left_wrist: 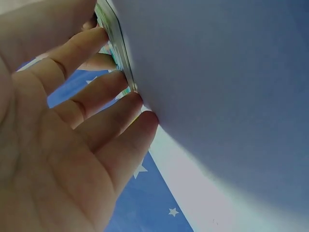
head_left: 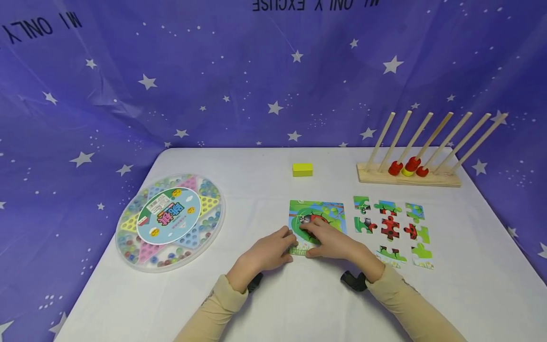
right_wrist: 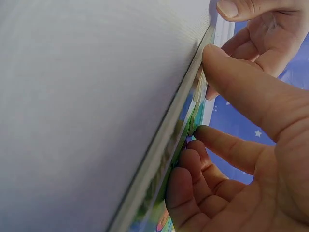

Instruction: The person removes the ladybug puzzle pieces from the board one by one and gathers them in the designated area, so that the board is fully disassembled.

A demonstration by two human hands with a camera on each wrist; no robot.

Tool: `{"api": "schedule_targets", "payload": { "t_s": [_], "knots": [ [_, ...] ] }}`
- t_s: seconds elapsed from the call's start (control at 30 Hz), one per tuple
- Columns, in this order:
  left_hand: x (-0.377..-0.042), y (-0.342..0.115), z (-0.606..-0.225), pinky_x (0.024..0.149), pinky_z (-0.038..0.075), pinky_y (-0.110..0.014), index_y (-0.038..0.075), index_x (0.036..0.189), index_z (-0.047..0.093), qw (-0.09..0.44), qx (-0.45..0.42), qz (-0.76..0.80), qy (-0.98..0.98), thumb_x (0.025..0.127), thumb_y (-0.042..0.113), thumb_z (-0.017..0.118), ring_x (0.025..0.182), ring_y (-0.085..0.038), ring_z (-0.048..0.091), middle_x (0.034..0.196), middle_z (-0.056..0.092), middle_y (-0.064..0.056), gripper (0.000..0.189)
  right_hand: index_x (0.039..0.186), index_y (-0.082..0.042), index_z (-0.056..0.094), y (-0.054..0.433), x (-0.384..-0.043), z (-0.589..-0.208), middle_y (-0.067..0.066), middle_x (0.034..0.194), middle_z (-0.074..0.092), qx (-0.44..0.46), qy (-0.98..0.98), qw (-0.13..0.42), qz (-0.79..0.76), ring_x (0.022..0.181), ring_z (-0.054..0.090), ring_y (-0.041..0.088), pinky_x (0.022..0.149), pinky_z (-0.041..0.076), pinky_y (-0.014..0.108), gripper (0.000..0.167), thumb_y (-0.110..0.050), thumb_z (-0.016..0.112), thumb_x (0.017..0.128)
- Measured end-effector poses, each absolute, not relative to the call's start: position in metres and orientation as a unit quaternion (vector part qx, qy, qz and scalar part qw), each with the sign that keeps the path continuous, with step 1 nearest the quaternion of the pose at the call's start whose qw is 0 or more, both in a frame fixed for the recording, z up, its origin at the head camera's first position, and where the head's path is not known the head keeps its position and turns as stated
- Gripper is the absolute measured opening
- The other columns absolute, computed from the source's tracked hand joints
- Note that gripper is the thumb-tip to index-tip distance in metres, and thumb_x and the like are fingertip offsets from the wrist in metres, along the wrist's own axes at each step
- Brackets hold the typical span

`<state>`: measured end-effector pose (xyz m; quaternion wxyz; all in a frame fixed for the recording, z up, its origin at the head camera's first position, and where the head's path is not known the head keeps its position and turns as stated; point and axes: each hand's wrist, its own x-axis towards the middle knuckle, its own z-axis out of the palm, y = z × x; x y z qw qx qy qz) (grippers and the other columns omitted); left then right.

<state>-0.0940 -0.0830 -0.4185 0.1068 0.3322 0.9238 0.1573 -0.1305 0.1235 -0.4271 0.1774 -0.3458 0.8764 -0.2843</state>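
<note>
A square puzzle board [head_left: 336, 212] with a ladybug picture lies on the white table, in front of me. My left hand [head_left: 270, 250] is at the board's left side, its extended fingertips touching the edge in the left wrist view. Over the lower right part of the picture is my right hand [head_left: 335, 241]. Its thumb touches the board near the front edge, while the bent fingers rest on the picture; part of the ladybug is hidden beneath them. No loose piece shows in either hand. Right of the board, several loose puzzle pieces [head_left: 390, 228] lie spread out in rows.
A round Chinese checkers box [head_left: 168, 216] with marbles lies at the left. Behind the board is a yellow block [head_left: 302, 169]. A wooden peg rack [head_left: 408, 178] with red and yellow beads stands at the back right. A starry purple cloth [head_left: 239, 95] hangs behind the table.
</note>
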Motion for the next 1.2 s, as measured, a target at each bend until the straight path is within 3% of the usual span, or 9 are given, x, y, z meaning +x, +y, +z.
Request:
{"api": "schedule_targets", "payload": {
  "t_s": [0.23,0.9,1.07,1.2],
  "knots": [
    [-0.0955,-0.0856,-0.4169,0.069,0.041,-0.021,0.013,0.106,0.06,0.133,0.322,0.15,0.925,0.083,0.024,0.067,0.076,-0.006,0.044,0.095,0.041,0.005,0.026,0.127,-0.003,0.047,0.1196,-0.1308,-0.4292,0.008,0.11,0.045,-0.339,0.877,0.17,-0.294,0.095,0.044,0.018,0.083,0.04,0.039,0.065,-0.024,0.077,0.073],
    [-0.0925,-0.0884,-0.4162,0.069,0.042,-0.021,0.012,0.105,0.057,0.146,0.315,0.165,0.923,0.083,0.025,0.067,0.078,-0.006,0.045,0.1,0.044,0.003,0.027,0.121,-0.003,0.046,0.1141,-0.1319,-0.4288,0.006,0.106,0.048,-0.335,0.865,0.181,-0.325,0.096,0.045,0.019,0.083,0.039,0.039,0.061,-0.015,0.079,0.07],
    [-0.0912,-0.0894,-0.4148,0.08,0.044,-0.026,0.012,0.108,0.059,0.15,0.309,0.16,0.925,0.084,0.026,0.066,0.099,-0.013,0.053,0.118,0.046,-0.004,0.028,0.121,-0.003,0.046,0.114,-0.1329,-0.4301,0.004,0.104,0.047,-0.332,0.867,0.186,-0.322,0.094,0.044,0.017,0.081,0.039,0.036,0.062,-0.016,0.078,0.07],
    [-0.0917,-0.0917,-0.4144,0.088,0.042,-0.03,0.012,0.109,0.06,0.15,0.311,0.157,0.925,0.085,0.027,0.064,0.113,-0.021,0.049,0.129,0.044,-0.01,0.028,0.122,-0.002,0.046,0.1146,-0.134,-0.4311,0.002,0.099,0.045,-0.332,0.868,0.186,-0.32,0.089,0.042,0.016,0.077,0.038,0.034,0.063,-0.018,0.078,0.071]
  ]
}}
